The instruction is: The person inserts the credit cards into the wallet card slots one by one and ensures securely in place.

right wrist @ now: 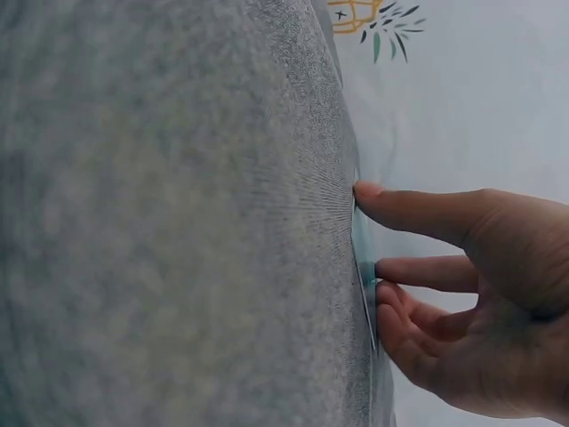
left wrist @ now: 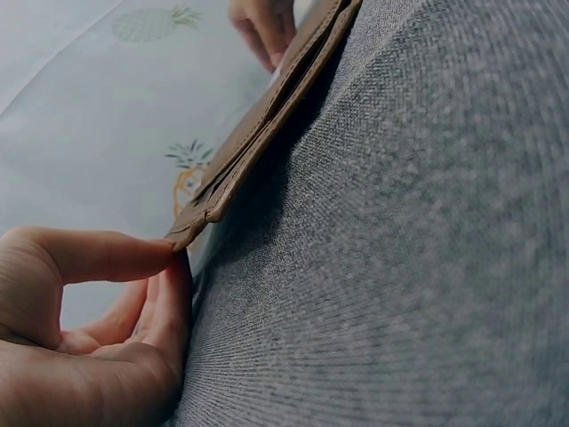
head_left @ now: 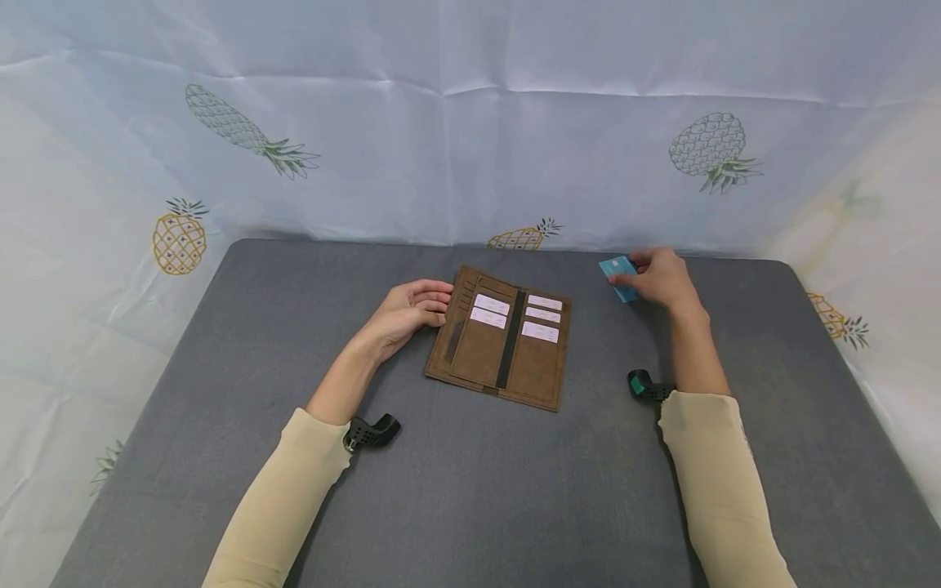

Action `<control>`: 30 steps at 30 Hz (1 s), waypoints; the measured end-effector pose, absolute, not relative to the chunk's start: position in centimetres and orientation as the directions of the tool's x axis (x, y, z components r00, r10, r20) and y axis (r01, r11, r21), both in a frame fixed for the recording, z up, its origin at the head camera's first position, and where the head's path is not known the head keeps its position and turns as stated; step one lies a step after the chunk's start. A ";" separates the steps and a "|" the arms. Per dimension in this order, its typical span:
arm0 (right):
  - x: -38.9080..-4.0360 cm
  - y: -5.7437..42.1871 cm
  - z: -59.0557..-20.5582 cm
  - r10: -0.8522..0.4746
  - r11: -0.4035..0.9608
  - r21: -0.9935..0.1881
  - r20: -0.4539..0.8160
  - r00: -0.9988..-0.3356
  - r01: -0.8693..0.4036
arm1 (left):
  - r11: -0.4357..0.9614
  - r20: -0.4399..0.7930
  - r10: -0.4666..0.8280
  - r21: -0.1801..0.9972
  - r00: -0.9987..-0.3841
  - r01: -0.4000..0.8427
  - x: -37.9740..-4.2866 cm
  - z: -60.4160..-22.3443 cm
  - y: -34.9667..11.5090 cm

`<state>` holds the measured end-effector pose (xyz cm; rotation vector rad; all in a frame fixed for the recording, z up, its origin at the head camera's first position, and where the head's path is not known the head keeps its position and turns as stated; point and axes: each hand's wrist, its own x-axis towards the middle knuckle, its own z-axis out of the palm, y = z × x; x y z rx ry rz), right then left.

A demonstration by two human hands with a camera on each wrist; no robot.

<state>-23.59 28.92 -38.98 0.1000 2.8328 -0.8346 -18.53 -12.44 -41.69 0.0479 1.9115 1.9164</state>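
Note:
A brown wallet [head_left: 470,351] lies spread open on the grey table, with several white-pink cards [head_left: 540,331] in its slots and a dark strip down its middle. My left hand [head_left: 412,314] is at its left edge; in the left wrist view the thumb and fingers [left wrist: 160,307] pinch the wallet's corner [left wrist: 191,227], which is raised a little off the cloth. To the right of the wallet, near the table's back edge, my right hand [head_left: 662,278] grips a blue card [head_left: 617,268] by its edges. The right wrist view shows this card [right wrist: 363,245] edge-on, close to the table surface.
The grey table [head_left: 515,506] ends at a white curtain [head_left: 456,163] printed with pineapples, which hangs behind it and along both sides. A black camera mount [head_left: 375,431] sits on the left wrist, and another mount [head_left: 647,385] on the right.

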 end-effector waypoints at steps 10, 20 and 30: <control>-23.5 29.2 -39.2 0.019 0.823 -0.544 -0.264 -0.964 0.165 | 0.039 -0.267 0.316 0.963 -0.910 -0.268 -18.4 -41.7 -12.3; -23.6 29.9 -39.5 -0.038 0.750 -0.651 -0.217 -0.976 0.116 | 0.036 -0.265 0.317 0.963 -0.911 -0.268 -18.4 -41.7 -12.5; -23.7 27.2 -38.4 -0.083 0.620 -0.782 -0.146 -0.986 0.064 | 0.041 -0.260 0.318 0.965 -0.912 -0.261 -18.4 -41.7 -12.4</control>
